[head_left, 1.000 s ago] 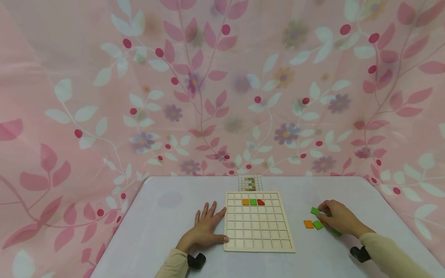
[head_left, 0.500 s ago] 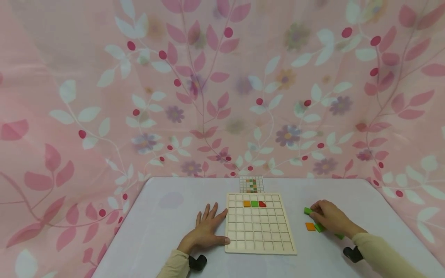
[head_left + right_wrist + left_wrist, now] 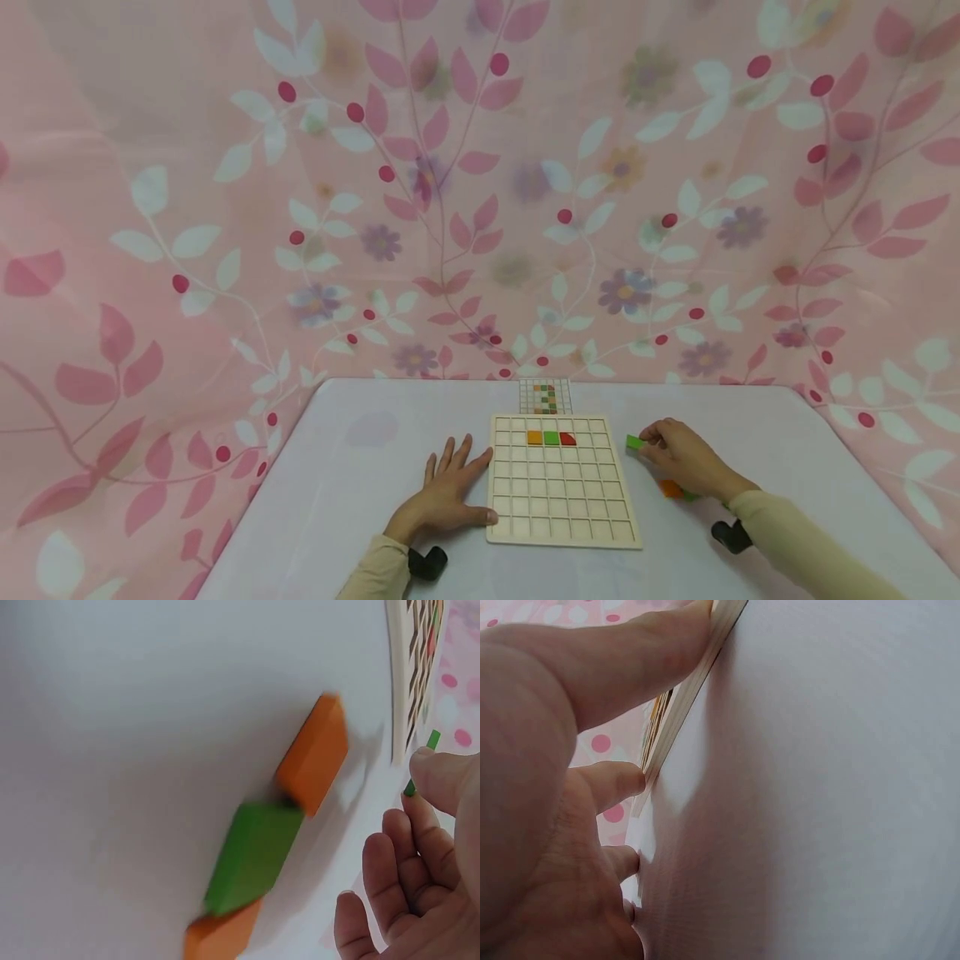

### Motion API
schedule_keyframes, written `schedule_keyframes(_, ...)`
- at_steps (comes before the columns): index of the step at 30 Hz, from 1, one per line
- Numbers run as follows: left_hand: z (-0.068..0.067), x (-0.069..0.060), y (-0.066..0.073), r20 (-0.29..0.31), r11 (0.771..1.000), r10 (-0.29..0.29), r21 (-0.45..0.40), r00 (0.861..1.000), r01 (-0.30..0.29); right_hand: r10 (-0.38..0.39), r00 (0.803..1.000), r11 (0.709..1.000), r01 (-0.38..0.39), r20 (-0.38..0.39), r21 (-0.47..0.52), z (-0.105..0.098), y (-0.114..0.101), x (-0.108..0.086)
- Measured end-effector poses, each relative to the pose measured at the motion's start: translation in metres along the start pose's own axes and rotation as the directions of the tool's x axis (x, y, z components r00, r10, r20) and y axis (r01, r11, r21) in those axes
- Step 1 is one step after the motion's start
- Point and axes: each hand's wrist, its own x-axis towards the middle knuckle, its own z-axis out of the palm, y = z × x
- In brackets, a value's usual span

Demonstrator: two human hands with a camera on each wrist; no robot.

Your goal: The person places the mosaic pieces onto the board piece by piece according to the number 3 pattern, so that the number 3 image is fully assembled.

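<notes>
My right hand (image 3: 686, 457) pinches a green square tile (image 3: 635, 442) between thumb and finger, just off the right edge of the wooden grid board (image 3: 555, 500). With fingers spread, my left hand (image 3: 446, 494) rests at the board's left side, thumb and index fingertip touching its edge. In the board's second row from the top sit an orange tile (image 3: 535, 437), a green tile (image 3: 551, 438) and a red tile (image 3: 567, 438) with one rounded corner, side by side. The left wrist view shows the thumb (image 3: 652, 656) against the board's rim.
Loose on the table under my right wrist lie an orange tile (image 3: 315, 757), a green tile (image 3: 255, 851) and another orange tile (image 3: 225, 930). Behind the board lies a pattern card (image 3: 545, 397) with a coloured grid. A floral curtain (image 3: 480, 208) hangs beyond the table.
My right hand has picked up a green tile from the loose pieces and moved left with it, close to the board. The left hand stays where it was.
</notes>
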Motion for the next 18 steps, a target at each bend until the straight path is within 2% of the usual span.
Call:
schedule_keyframes(7, -0.001, 0.0, -0.001, -0.005, 1.0, 0.003, -0.003, 1.0, -0.003, -0.045, 0.999, 0.999, 0.045, 0.006, 0.002, 0.011, -0.018, 0.012)
schedule_keyframes(18, 0.001, 0.0, -0.002, -0.005, 1.0, 0.003, -0.004, 1.0, -0.003, -0.05, 0.997, 0.998, 0.049, 0.062, 0.027, 0.023, -0.037, 0.027)
